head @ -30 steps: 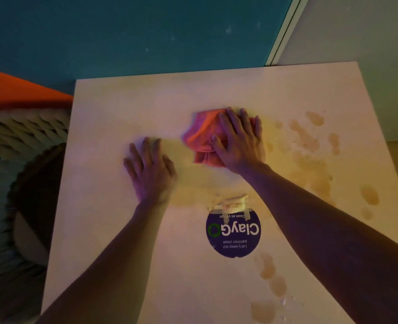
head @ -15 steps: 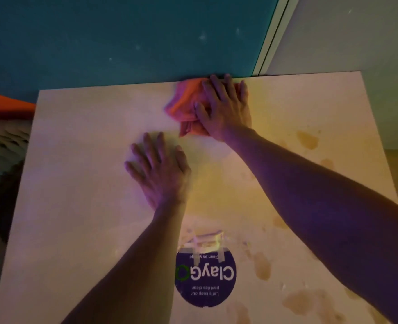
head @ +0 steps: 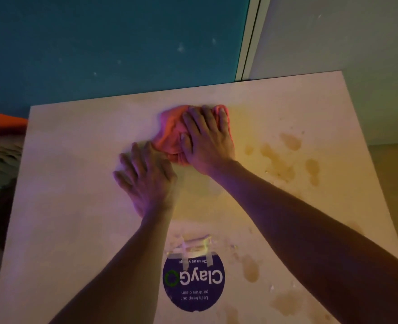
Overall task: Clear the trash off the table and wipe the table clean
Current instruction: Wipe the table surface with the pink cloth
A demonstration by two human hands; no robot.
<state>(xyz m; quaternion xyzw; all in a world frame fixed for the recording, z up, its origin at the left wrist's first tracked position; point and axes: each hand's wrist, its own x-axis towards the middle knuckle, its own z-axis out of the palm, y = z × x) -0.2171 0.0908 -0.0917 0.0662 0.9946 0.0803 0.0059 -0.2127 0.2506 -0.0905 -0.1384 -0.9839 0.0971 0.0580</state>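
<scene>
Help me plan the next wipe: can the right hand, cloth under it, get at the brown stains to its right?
Probably yes. The right hand presses the cloth, and only bare table lies between it and the brown stains.

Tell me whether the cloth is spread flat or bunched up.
Bunched up: the cloth sits in a crumpled wad under the right hand.
</scene>
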